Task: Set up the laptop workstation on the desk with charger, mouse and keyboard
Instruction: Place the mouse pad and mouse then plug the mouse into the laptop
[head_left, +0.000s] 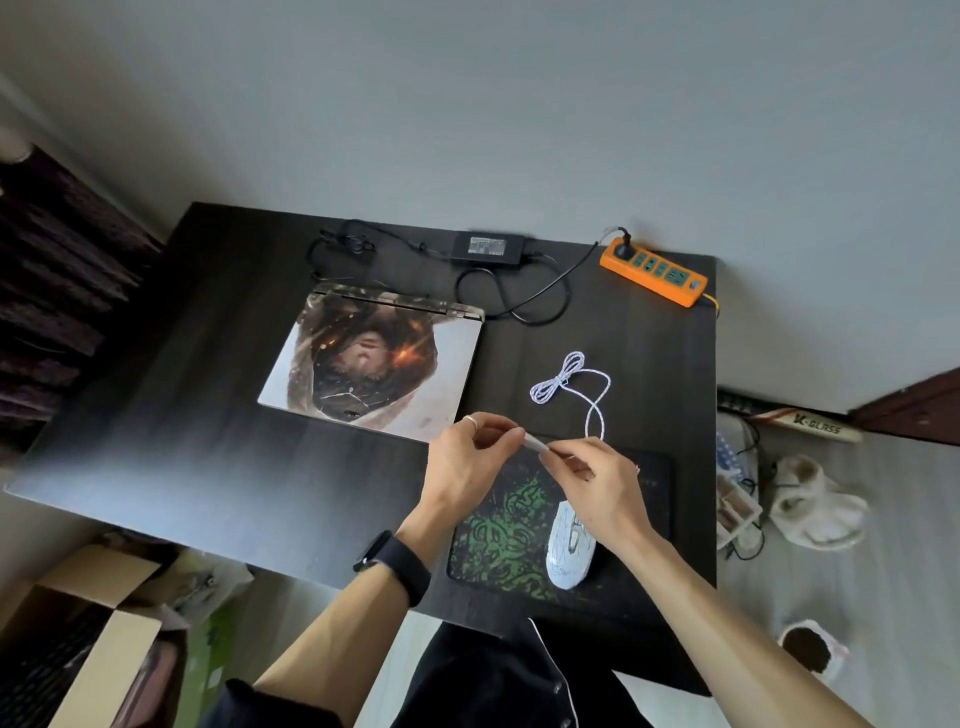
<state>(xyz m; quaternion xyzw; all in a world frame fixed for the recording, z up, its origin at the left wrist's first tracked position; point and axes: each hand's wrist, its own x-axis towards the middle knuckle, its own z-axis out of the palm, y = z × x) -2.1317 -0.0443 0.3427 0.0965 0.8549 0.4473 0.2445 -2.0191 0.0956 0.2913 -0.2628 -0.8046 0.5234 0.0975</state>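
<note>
Both hands meet mid-frame: left hand (462, 462) and right hand (592, 478) pinching the small white plug (535, 442) between them. Its braided cable (571, 384) loops above; glossy white mouse (570, 548) sits on the green-patterned pad (498, 540). Closed laptop (371, 358) lies left of centre on the dark desk (208, 441).

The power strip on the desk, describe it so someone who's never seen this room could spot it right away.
Start at the dark desk and go to its far right corner, by the grey wall. The power strip lies there at a slant, past the closed laptop. It is the only bright orange thing on the desk, with one black plug at its far end.
</note>
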